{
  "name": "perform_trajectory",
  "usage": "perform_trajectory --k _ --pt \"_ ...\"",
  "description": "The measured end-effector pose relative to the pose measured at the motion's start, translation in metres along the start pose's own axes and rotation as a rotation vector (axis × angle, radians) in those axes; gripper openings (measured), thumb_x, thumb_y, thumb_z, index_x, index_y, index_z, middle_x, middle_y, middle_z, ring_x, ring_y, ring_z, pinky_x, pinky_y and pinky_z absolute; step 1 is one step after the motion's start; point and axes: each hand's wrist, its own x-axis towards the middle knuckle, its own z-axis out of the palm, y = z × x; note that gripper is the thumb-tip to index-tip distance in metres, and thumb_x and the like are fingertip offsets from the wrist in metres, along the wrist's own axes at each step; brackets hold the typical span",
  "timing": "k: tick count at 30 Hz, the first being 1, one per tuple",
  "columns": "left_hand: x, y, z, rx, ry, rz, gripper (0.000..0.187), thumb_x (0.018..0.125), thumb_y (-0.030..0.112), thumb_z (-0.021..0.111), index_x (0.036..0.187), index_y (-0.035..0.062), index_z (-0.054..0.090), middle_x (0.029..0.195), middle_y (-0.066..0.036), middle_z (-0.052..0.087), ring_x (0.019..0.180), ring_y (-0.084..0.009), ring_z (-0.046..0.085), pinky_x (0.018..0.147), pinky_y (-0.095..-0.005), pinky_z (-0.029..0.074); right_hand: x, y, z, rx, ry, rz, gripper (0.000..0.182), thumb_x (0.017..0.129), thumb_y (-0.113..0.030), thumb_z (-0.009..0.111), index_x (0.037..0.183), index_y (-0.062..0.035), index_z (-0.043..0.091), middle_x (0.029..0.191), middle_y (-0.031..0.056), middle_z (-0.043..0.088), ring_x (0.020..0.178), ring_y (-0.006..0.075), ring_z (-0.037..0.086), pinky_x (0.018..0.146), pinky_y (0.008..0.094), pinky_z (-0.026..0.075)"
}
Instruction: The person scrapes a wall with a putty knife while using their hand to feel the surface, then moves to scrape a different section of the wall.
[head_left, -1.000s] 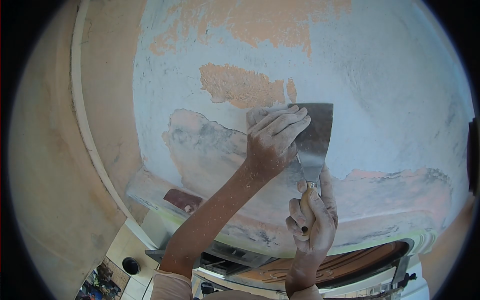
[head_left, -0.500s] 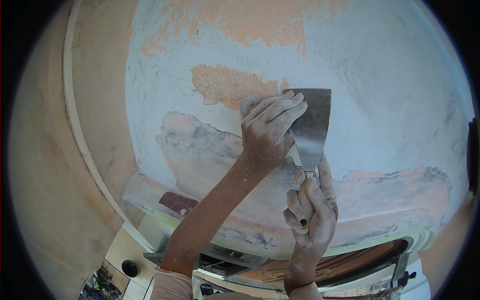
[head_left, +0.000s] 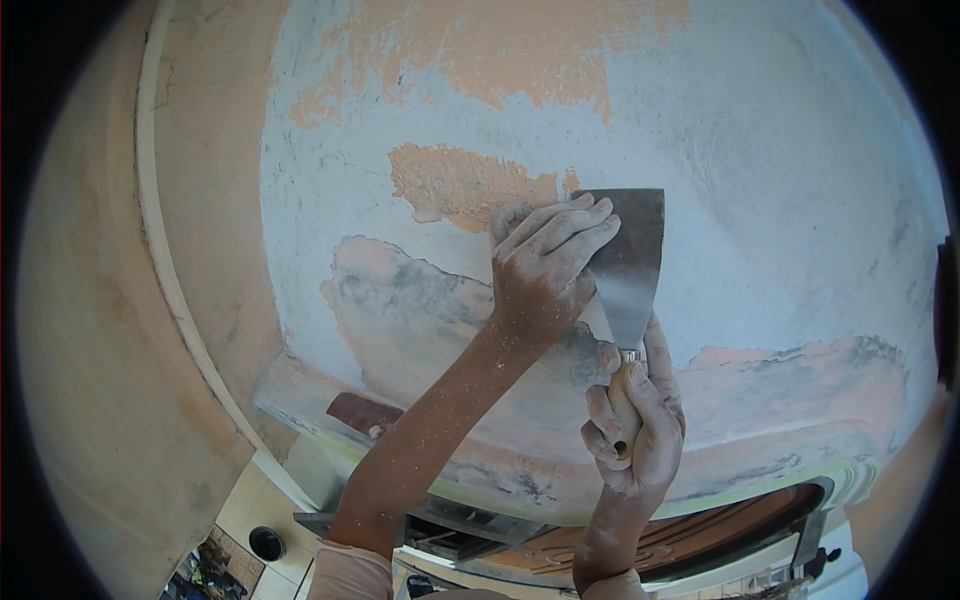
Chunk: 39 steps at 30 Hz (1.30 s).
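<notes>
Gripping the wooden handle (head_left: 622, 408) of a broad metal scraper (head_left: 635, 240), the right hand (head_left: 655, 428) closes its fingers around the grip, with one finger stretched up along the right side toward the base of the blade. The scraper stands nearly upright in front of the person, its handle inside the right hand and its blade rising above that hand, wide edge uppermost. The left hand (head_left: 545, 262) lies to the left of the blade with its back showing, fingers close together and fairly straight, the fingertips laid over the blade's left edge near the top; whether its thumb pinches the metal from behind cannot be seen. Pale dust coats both hands. Behind the scraper spreads a pale blue wall surface (head_left: 780, 200) with a rough peach patch (head_left: 465, 180) just up and left of the left hand; whether the blade touches the wall is unclear. Near the left forearm (head_left: 440, 430), a dark red piece (head_left: 352, 410) rests on the sloping ledge (head_left: 300, 390), well apart from the scraper. Farther down, a dark round container (head_left: 266, 543) sits on the tiled floor (head_left: 240, 490).
</notes>
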Motion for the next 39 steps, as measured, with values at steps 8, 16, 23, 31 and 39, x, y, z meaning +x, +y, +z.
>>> perform_trajectory --k 8,16,23,31,39 --pt "-0.019 0.011 0.000 -0.029 -0.050 -0.008 0.032 0.063 -0.001 0.061 0.092 0.0070 0.069 0.097 -0.004 0.069 0.099 -0.0212 0.064 0.085 -0.0356 0.042 -0.013 0.002 -0.010 0.012 0.053 0.017 0.055 0.093 -0.004 0.046 0.143 0.0005 0.023 0.096 0.0130 0.053 0.046 0.0049 0.042 0.030 0.0168 0.031" --pt "-0.024 0.017 -0.002 0.014 -0.057 -0.036 0.031 0.063 0.001 0.063 0.092 0.0081 0.070 0.099 -0.005 0.069 0.100 -0.0203 0.064 0.084 -0.0361 0.038 -0.009 -0.001 -0.011 -0.045 0.012 0.012 0.056 0.093 -0.005 0.046 0.143 0.0012 0.022 0.095 0.0122 0.053 0.045 0.0052 0.042 0.030 0.0167 0.030" --pt "-0.020 0.015 -0.003 0.017 -0.051 -0.017 0.033 0.062 -0.002 0.061 0.093 0.0071 0.069 0.101 -0.005 0.069 0.100 -0.0212 0.064 0.082 -0.0351 0.040 -0.010 0.000 -0.017 -0.023 -0.004 0.030 0.054 0.094 -0.001 0.039 0.144 -0.0026 0.018 0.103 0.0160 0.053 0.045 0.0056 0.042 0.027 0.0154 0.032" --pt "-0.016 0.018 -0.005 0.042 -0.033 -0.019 0.033 0.061 -0.003 0.060 0.090 0.0070 0.069 0.098 -0.005 0.070 0.097 -0.0198 0.065 0.078 -0.0343 0.040 -0.013 -0.005 -0.010 0.033 0.003 0.059 0.055 0.093 -0.003 0.044 0.143 -0.0008 0.022 0.097 0.0118 0.055 0.047 0.0057 0.044 0.031 0.0170 0.032" --pt "-0.014 0.014 -0.001 0.023 -0.001 -0.008 0.034 0.060 -0.004 0.060 0.090 0.0085 0.070 0.097 -0.004 0.070 0.098 -0.0197 0.065 0.080 -0.0349 0.040 -0.010 -0.008 -0.008 -0.063 0.020 0.048 0.056 0.093 -0.005 0.047 0.143 -0.0008 0.023 0.095 0.0090 0.056 0.048 0.0062 0.044 0.033 0.0186 0.032"
